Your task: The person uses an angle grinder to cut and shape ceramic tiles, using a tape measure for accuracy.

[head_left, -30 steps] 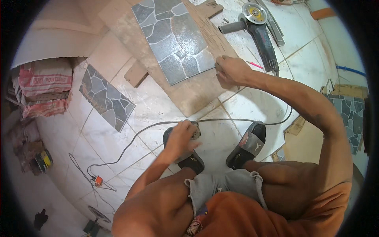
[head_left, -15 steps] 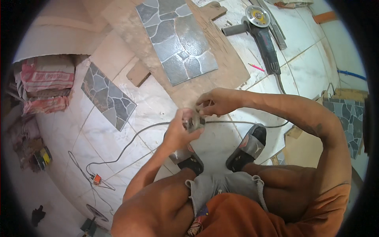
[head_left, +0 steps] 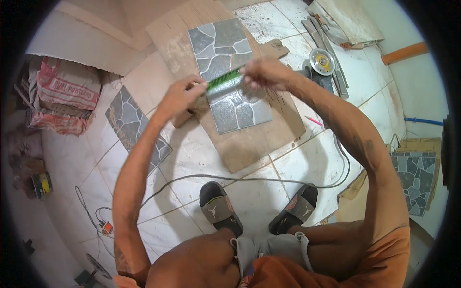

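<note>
A green strip with dark marks, which looks like the blade of a tape measure (head_left: pixel 224 80), stretches between my hands above a grey stone-patterned tile (head_left: pixel 238 113). My left hand (head_left: pixel 185 94) pinches the strip's near-left end between thumb and fingers. At the other end my right hand (head_left: pixel 265 74) is closed round it; motion smears these fingers and hides the case, if one is there. The tile lies on a brown board (head_left: pixel 230 156) on the floor, and its middle is partly covered by the strip.
An angle grinder (head_left: pixel 321 65) lies at the right, near a pink pencil (head_left: pixel 314 120). Its cable (head_left: pixel 230 178) crosses the floor before my feet. A cut tile piece (head_left: pixel 132 120) lies left, cement bags (head_left: pixel 67 91) stand far left, and another tile (head_left: pixel 414 180) leans right.
Both hands have moved forward from near my feet to above the tile and drawn apart, with the green strip now stretched between them. The view has shifted.
</note>
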Available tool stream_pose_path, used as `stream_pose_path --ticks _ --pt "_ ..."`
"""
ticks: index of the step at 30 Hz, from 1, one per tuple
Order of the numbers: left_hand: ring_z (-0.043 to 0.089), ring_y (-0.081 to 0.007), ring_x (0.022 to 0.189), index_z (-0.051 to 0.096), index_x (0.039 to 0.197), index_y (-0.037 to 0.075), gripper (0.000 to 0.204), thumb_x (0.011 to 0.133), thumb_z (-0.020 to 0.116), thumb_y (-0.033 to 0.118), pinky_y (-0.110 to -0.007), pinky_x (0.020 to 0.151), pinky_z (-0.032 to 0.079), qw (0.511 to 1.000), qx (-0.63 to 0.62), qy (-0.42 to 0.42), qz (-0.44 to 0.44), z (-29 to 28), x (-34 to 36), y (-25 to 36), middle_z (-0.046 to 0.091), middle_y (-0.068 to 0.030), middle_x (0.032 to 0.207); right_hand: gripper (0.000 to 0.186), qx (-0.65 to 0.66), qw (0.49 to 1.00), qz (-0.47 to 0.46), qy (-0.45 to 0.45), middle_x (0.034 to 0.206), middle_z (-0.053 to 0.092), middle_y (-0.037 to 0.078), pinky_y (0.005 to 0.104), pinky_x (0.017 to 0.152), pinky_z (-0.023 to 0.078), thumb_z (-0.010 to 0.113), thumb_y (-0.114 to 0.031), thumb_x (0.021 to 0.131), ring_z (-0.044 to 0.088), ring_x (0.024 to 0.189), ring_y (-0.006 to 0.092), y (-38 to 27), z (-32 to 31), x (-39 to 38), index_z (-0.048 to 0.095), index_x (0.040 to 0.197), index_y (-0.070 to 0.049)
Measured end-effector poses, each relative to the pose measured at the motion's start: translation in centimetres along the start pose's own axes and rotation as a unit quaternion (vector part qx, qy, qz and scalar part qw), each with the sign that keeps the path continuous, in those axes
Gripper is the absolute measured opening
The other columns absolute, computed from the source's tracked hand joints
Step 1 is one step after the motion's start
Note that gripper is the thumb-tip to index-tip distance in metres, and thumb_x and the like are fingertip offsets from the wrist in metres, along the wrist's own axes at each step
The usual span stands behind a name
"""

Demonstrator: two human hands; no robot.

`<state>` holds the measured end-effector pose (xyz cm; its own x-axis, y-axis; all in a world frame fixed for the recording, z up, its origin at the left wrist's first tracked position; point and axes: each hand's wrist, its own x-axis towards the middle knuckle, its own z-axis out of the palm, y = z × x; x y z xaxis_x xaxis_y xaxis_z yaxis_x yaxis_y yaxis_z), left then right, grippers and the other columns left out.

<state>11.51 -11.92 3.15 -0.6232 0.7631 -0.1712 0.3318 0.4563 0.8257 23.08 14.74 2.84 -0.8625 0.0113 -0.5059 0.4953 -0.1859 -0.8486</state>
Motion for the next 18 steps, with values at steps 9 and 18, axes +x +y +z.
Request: stream_pose_path --ticks 9,18 --pt "0.051 -0.0093 0.062 0.068 0.1 0.007 0.038 0.091 0.053 0.04 -0.024 0.05 0.04 0.988 0.085 -0.005 -0.128 -9.2 9.8 -3.2 0.054 0.0011 0.069 0.011 0.095 0.956 -0.075 0.266 0.072 0.063 0.007 0.0278 0.05 0.051 0.067 -0.008 0.087 0.058 0.056 0.014 -4.2 -5.4 11.2 0.065 0.087 0.002" --pt "0.055 -0.0194 0.057 0.069 0.085 0.002 0.035 0.083 0.056 0.034 -0.037 0.056 0.046 0.973 0.22 0.058 -0.028 -9.1 17.7 -4.9 0.059 -0.0086 0.065 0.023 -0.136 0.895 -0.113 0.409 0.067 0.061 0.01 0.0347 0.046 0.044 0.071 -0.016 0.083 0.054 0.052 0.0183 -3.2 -10.1 21.0 0.063 0.071 0.002"
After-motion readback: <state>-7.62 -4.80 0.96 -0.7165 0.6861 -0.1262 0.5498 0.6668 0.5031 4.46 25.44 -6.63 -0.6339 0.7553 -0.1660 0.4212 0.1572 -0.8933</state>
